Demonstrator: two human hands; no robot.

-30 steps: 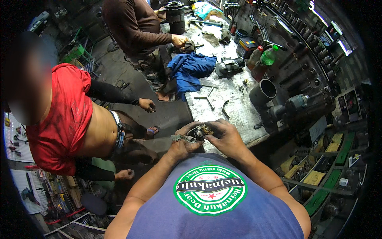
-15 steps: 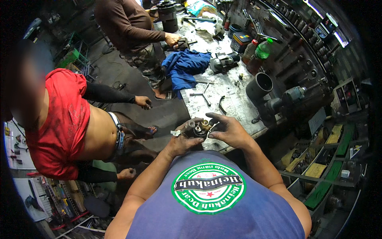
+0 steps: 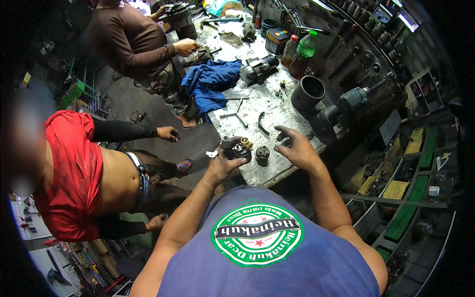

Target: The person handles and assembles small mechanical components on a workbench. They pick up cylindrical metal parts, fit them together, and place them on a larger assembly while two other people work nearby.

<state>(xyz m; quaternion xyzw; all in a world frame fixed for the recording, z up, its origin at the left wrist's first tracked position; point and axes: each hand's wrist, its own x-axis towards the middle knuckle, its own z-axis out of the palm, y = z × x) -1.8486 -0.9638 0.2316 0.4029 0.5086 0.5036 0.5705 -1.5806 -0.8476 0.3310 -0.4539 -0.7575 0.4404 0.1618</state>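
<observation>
Right hand point(image 3: 298, 148) is held with thumb and fingers spread and nothing gripped. Just beyond its thumb, to the left, a dark squat cylinder point(image 3: 262, 156) is set near the edge of the bench point(image 3: 255, 101), its long axis seemingly upright. In the left hand point(image 3: 226, 162), a brass-fitted part point(image 3: 242, 147) is gripped by thumb and fingers; by neither hand is the cylinder clearly approached more nearly.

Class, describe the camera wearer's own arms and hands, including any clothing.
The left hand and right hand are gloveless, with grimy fingers. Both arms are bare, with no watch or bracelet visible. The top is sleeveless and blue, with a round green-and-white emblem.
</observation>
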